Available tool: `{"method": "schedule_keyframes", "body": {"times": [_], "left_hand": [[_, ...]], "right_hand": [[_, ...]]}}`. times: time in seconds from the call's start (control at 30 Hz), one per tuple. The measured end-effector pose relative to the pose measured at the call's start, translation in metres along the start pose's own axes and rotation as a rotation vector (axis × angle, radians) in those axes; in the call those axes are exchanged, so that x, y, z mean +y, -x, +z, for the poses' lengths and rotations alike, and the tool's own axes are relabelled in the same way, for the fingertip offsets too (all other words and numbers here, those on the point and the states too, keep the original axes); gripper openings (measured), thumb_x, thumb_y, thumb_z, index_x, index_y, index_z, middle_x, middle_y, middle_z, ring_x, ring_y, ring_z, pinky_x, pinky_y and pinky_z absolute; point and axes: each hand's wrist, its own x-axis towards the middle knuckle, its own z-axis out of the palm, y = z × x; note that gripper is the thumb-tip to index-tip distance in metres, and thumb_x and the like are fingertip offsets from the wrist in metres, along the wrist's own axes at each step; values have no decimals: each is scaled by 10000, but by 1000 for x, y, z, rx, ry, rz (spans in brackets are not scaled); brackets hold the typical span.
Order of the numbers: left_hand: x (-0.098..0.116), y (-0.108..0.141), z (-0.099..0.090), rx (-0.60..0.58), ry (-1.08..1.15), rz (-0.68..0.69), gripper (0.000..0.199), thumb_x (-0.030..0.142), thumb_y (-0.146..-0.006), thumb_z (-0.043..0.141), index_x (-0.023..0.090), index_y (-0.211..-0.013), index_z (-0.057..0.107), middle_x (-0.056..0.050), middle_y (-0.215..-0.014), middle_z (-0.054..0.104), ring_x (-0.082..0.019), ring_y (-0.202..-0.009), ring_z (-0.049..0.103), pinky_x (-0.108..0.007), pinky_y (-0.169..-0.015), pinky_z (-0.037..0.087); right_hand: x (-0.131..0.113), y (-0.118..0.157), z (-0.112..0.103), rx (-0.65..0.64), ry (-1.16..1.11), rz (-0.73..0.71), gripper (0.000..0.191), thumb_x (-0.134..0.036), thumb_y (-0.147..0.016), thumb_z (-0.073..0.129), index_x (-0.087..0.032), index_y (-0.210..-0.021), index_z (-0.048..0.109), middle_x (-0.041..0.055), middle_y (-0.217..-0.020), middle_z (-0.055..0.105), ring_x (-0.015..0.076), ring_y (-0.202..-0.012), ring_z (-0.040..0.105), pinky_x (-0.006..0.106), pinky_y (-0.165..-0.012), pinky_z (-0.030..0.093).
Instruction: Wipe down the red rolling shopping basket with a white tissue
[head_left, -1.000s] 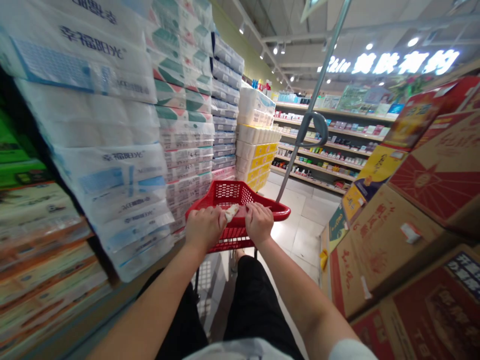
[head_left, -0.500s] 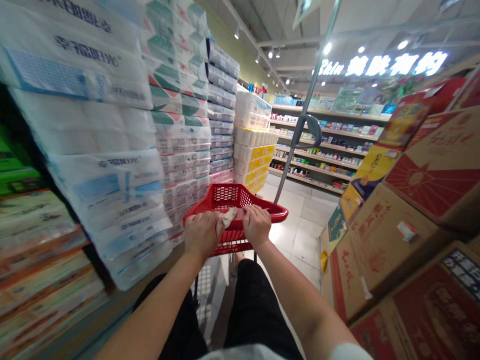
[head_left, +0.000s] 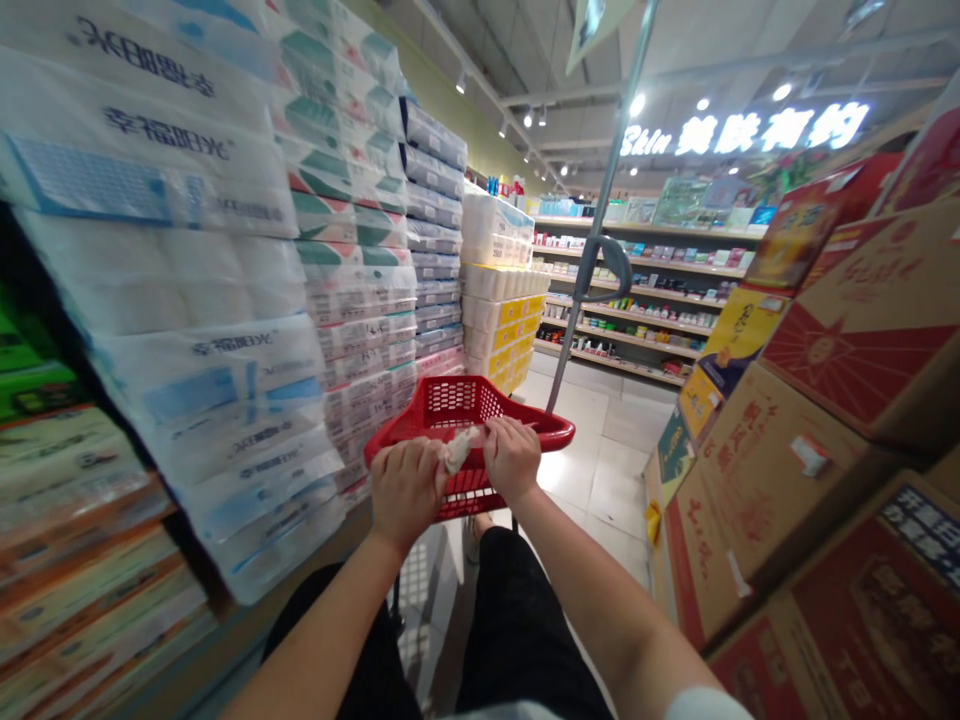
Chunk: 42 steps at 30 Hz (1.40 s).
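A red plastic shopping cart [head_left: 457,395] with a perforated basket is in front of me. My left hand [head_left: 409,490] is closed, its fingers wrapped over the near rim handle. Just to its right, my right hand [head_left: 512,458] is closed on the same handle. Between them is a crumpled whitish thing [head_left: 460,450], perhaps tissue or thin plastic, touching both hands; how it is held is hidden. A grey pole [head_left: 574,330] with a dark looped grip rises beyond the cart's right side.
Tall stacks of wrapped toilet paper [head_left: 202,270] line the left. Cardboard boxes [head_left: 780,450] are piled along the right, narrowing the aisle. Pale floor tiles [head_left: 600,470] run ahead to product shelves [head_left: 637,290] below a lit sign [head_left: 750,130].
The view has shifted slightly, and the pole and sign sit further left. Both hands stay on the handle. More of the whitish thing shows, now reaching the right hand's fingers.
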Motion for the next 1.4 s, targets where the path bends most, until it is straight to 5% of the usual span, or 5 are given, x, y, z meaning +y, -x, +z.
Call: {"method": "schedule_keyframes", "body": {"times": [0.13, 0.33, 0.87, 1.23, 1.4], "left_hand": [[0, -10, -1, -131, -56, -57, 401, 377, -955, 282, 190, -953, 638, -93, -875, 661, -265, -826, 572, -416, -765, 325], [1, -3, 1, -15, -11, 16, 359, 358, -947, 337, 196, -1124, 604, -102, -1079, 652, -261, -1015, 555, -423, -917, 304], [2, -14, -3, -112, -41, -11, 379, 372, -964, 271, 196, -975, 606, -67, -874, 655, -233, -818, 595, -377, -758, 335], [11, -46, 8, 72, 417, -193, 374, 392, -946, 325, 136, -1152, 504, -160, -1114, 627, -273, -1061, 584, -435, -912, 467], [34, -60, 29, -91, 761, -134, 432, 291, -898, 381, 175, -1311, 436, -143, -1218, 630, -237, -1121, 598, -447, -969, 479]], "right_hand": [[0, 0, 0, -14, 4, 8, 272, -210, -923, 459, -182, -1031, 707, 64, -1063, 729, 200, -1061, 637, 348, -971, 388], [-2, -1, -1, -11, 13, 20, 267, -211, -924, 461, -183, -1022, 708, 68, -1056, 730, 204, -1055, 639, 351, -965, 391], [-3, 0, -2, 13, 5, 21, 245, -209, -917, 484, -195, -1023, 705, 47, -1059, 731, 196, -1055, 639, 348, -978, 390], [-23, -19, -29, -72, -190, 158, 378, -233, -959, 405, -165, -1301, 551, 99, -1259, 629, 201, -1202, 549, 379, -1047, 409], [-33, -26, -40, -121, -238, 76, 390, -273, -990, 351, -195, -1336, 515, 76, -1324, 584, 206, -1260, 489, 392, -1086, 370]]}}
